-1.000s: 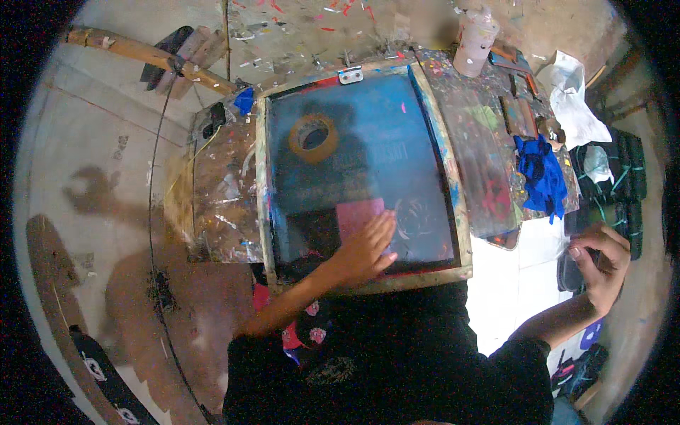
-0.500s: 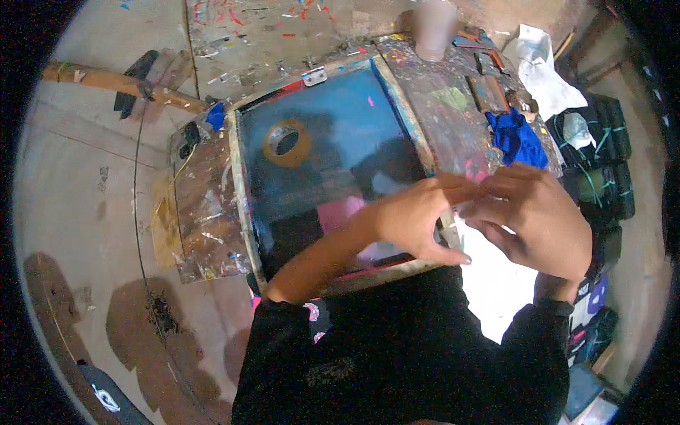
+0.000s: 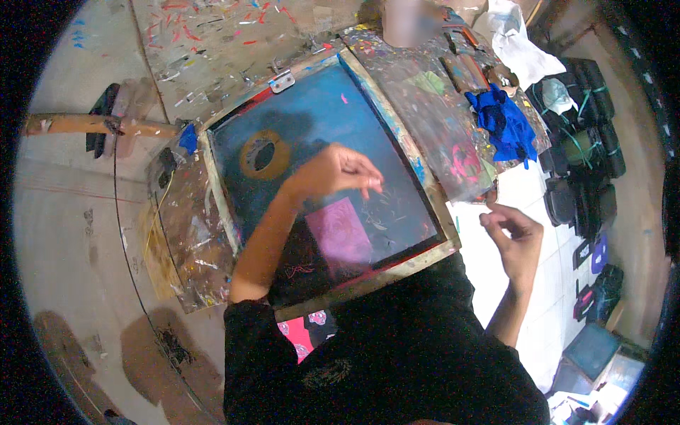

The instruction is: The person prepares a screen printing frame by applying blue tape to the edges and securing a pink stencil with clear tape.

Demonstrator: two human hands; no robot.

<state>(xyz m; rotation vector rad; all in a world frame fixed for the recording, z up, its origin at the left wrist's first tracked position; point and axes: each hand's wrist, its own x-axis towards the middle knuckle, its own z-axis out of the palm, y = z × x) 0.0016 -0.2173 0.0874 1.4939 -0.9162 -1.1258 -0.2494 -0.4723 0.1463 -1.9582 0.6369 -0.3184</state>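
A framed printing screen (image 3: 443,241) with blue-grey mesh lies on a paint-marked bench. A pink rectangle (image 3: 333,227) shows in its lower middle, and a yellow-brown ring like a tape roll (image 3: 251,159) lies at upper left. My left hand (image 3: 340,173) hovers over the middle, fingers curled and pinched; whether they grip something is too small to tell. My right hand (image 3: 513,237) is off the frame's right edge, above white sheets (image 3: 489,290), thumb and finger closed on something I cannot make out.
Blue cloth (image 3: 503,124), scraper-like tools (image 3: 460,74) and a blurred cup (image 3: 404,25) sit along the bench's right side. Black bundles (image 3: 581,156) lie farther right. A wooden bar (image 3: 78,124) juts at left, near a hanging cord (image 3: 124,241).
My left hand left the pink rectangle, met my right hand at the screen's right, then moved back over the middle. My right hand has drawn apart rightward. The view has shifted.
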